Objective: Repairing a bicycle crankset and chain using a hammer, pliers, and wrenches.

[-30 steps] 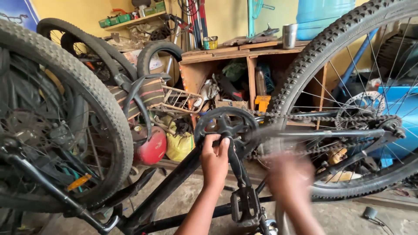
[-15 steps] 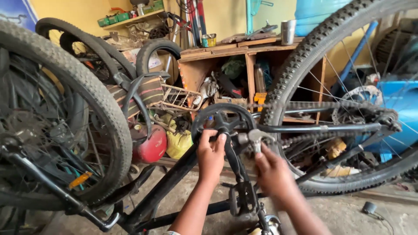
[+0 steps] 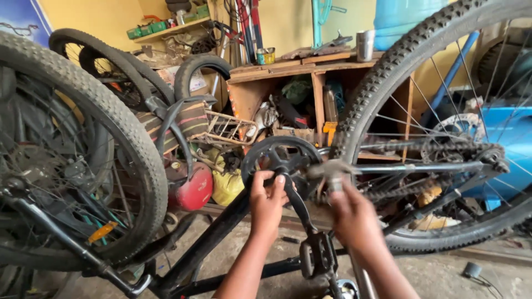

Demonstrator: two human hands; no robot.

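Cluttered with tyres and tools, the workshop's concrete floor [image 3: 443,277] carries an upturned black bicycle. Nearest the camera, the black crank arm with its pedal [image 3: 317,256] hangs down between the forearms. The left hand [image 3: 267,204] closes around the crank's upper part beside the black toothed chainring [image 3: 280,160]. The right hand [image 3: 354,213], blurred, wraps a grey metal tool [image 3: 331,170] at the crank axle. Beyond, the rusty chain [image 3: 443,149] runs along the knobby rear wheel [image 3: 388,99]. Should the tool slip, knuckles could strike the chainring teeth; a turning crank could pinch fingers.
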